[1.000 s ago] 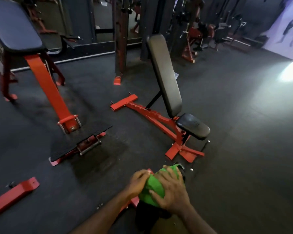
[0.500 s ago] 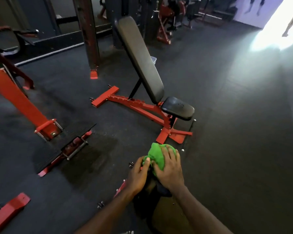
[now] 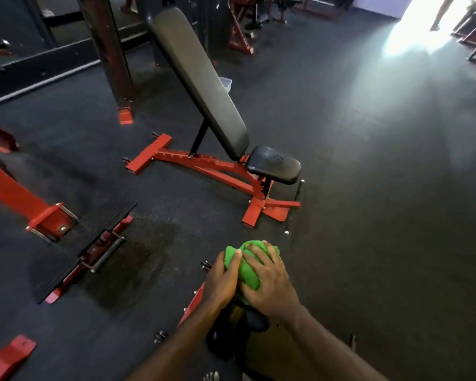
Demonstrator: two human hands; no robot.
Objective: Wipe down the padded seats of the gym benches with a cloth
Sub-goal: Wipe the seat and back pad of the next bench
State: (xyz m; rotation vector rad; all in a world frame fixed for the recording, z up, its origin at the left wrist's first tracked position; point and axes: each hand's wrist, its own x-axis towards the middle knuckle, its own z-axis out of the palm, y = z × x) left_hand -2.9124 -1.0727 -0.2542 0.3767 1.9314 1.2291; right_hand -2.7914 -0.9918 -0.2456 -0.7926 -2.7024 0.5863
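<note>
Both hands, left hand [image 3: 222, 280] and right hand [image 3: 270, 284], curled round bunched green cloth [image 3: 246, 266]; red-framed incline bench [image 3: 272, 165] ahead, apart, on dark floor [image 3: 382, 215].

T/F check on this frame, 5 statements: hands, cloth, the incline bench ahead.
1. Both hands grip the green cloth. True: left hand and right hand wrap round it.
2. The cloth lies on the small seat pad of the incline bench. False: it is bunched in the hands, apart from that pad.
3. The bench's backrest lies flat. False: it is raised at a steep incline.
4. The bench frame is red. True.
5. The cloth is blue. False: green.
</note>
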